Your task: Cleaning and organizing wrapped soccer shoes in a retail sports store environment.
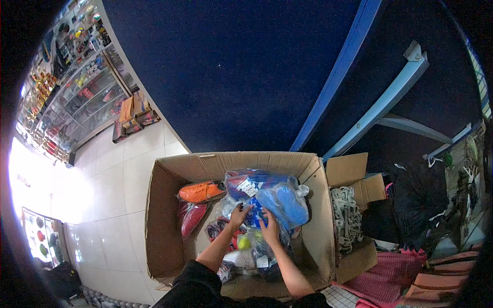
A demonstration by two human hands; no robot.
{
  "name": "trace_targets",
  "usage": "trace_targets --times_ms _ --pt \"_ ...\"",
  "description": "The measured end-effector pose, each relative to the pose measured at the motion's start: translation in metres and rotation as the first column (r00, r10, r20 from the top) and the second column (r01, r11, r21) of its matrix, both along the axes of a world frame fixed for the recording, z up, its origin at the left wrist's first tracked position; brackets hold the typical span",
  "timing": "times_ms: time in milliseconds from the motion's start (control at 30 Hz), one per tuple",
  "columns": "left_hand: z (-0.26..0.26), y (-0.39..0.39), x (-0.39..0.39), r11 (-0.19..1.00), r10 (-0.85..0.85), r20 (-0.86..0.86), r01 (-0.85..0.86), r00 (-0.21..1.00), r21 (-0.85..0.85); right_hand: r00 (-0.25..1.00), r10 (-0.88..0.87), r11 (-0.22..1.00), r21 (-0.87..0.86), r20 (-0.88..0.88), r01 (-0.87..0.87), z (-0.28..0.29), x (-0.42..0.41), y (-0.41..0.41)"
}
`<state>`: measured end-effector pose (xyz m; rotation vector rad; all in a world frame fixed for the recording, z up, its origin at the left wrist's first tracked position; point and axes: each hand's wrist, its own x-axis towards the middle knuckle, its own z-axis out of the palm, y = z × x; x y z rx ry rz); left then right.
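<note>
A large cardboard box [166, 227] stands before me, and both my hands reach into it. My left hand [239, 216] and my right hand [269, 226] are on either side of a blue item in clear plastic [254, 216]; whether the fingers grip it is not clear. Just beyond them lie light-blue bagged goods [283, 202] and a dark blue and red bagged bundle [237, 184] with a white label. An orange shoe [200, 191] and a red item in plastic [193, 219] rest at the box's left side. Nearer me are a yellow-green item [243, 241] and more bagged goods.
A dark blue panel [231, 77] with metal legs [381, 104] rises beyond the box. To the right, an open carton [346, 165] holds grey hangers [346, 215], beside pink fabric [385, 273]. Glass display shelves [84, 96] and cartons [134, 111] stand left across the tiled floor.
</note>
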<state>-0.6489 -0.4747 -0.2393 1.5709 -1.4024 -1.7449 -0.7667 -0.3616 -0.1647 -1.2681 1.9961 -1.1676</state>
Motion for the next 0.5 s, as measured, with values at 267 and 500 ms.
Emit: trace_targets --times_ms 267,500 --pt "-0.035 0.011 0.025 0.999 0.033 -0.078 -0.037 0.996 -0.040 0.976 -0.212 0.975 0.072 0.042 0.209 0.011 -0.014 0.001" --pt "0.022 0.035 0.029 0.987 0.161 -0.385 -0.136 0.909 0.091 0.960 -0.280 0.960 -0.017 -0.023 0.280 0.013 -0.014 0.010"
